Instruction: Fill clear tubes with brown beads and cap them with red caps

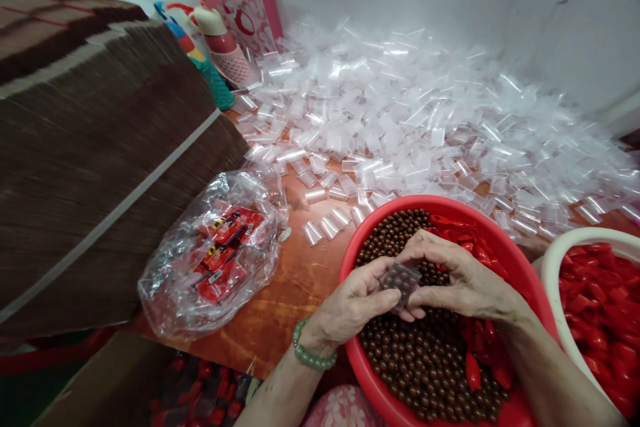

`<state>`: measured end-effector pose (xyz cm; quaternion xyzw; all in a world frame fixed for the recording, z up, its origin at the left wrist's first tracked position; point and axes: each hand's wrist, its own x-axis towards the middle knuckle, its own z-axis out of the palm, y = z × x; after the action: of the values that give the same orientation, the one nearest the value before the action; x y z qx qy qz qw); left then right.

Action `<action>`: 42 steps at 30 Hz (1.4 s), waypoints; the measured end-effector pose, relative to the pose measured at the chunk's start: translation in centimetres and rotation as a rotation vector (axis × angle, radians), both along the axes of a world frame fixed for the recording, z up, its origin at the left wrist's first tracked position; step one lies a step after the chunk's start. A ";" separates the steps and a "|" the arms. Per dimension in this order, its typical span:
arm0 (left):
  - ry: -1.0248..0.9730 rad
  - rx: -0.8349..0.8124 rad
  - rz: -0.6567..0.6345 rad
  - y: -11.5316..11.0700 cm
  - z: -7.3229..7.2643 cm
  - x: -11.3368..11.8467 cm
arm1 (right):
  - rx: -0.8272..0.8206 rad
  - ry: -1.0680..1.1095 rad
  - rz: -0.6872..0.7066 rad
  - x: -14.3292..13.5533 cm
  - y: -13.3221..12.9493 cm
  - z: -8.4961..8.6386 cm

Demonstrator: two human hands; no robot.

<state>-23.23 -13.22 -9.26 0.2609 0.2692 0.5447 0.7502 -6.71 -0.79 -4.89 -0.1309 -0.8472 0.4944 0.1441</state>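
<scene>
My left hand grips a small clear plastic box with brown balls inside it. Thumb and fingers of my right hand close around the box's other side, so both hands hold it together. They are over a red basin filled with shiny brown balls. Red plastic pieces lie among the balls on the basin's right side, partly hidden by my right forearm. A green bead bracelet circles my left wrist.
Clear plastic sleeves are heaped across the table. At left are strapped cardboard sheets and a clear bag of red packets. A white tub of red pieces stands right. A bottle and gift bag stand behind.
</scene>
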 end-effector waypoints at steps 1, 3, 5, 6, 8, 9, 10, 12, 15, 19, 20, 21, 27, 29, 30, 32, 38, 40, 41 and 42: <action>-0.012 0.004 0.001 0.0 0.1 -0.1 | 0.001 -0.001 0.003 0.0 0.1 0.0; -0.029 0.003 0.005 0.0 0.2 -0.2 | 0.004 0.002 -0.001 0.3 0.3 0.1; -0.048 -0.010 0.018 0.0 0.4 -0.3 | 0.012 0.003 -0.022 0.8 0.6 0.2; -0.061 -0.018 0.028 0.0 0.5 -0.3 | 0.025 -0.010 -0.046 1.1 0.8 0.2; -0.091 -0.036 0.058 0.0 0.5 -0.3 | 0.087 -0.074 -0.143 2.0 1.3 0.0; -0.105 -0.043 0.077 0.0 0.5 -0.4 | 0.135 -0.122 -0.207 2.6 1.5 -0.1; -0.117 -0.047 0.097 0.0 0.4 -0.4 | 0.192 -0.181 -0.272 3.1 1.7 -0.3; -0.131 -0.051 0.132 0.1 0.3 -0.3 | 0.328 -0.324 -0.352 4.3 2.1 -1.0; -0.131 -0.055 0.157 0.1 0.3 -0.3 | 0.581 -0.601 -0.359 5.7 2.1 -2.5; -0.101 -0.065 0.167 0.2 0.3 -0.3 | 0.704 -0.814 -0.315 5.8 1.7 -3.8; -0.092 -0.071 0.165 0.1 0.3 -0.3 | 0.693 -0.828 -0.307 5.6 1.5 -3.9; -0.084 -0.074 0.163 0.1 0.4 -0.3 | 0.680 -0.833 -0.305 5.3 1.5 -3.9; -0.021 -0.087 0.168 0.1 0.6 -0.3 | 0.646 -0.802 -0.330 5.3 1.3 -2.7; 0.009 -0.089 0.168 0.1 0.6 -0.3 | 0.617 -0.749 -0.332 5.7 1.4 -2.6; 0.021 -0.089 0.162 0.2 0.6 -0.2 | 0.599 -0.711 -0.338 5.8 1.5 -2.7; 0.033 -0.090 0.149 0.2 0.5 -0.2 | 0.573 -0.632 -0.365 5.8 1.6 -3.1; 0.048 -0.100 0.171 0.3 0.4 -0.2 | 0.600 -0.564 -0.478 4.2 2.1 -4.0; 0.060 -0.103 0.199 0.3 0.4 -0.1 | 0.610 -0.545 -0.501 3.8 1.9 -3.7; 0.069 -0.104 0.215 0.3 0.4 -0.1 | 0.586 -0.519 -0.513 3.7 1.8 -3.5; 0.080 -0.104 0.234 0.4 0.4 0.0 | 0.530 -0.480 -0.515 3.6 1.5 -3.2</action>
<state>-23.22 -12.87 -8.87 0.2100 0.3552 0.6031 0.6827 -3.10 0.75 -8.07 -0.4075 -0.8940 0.1634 0.0901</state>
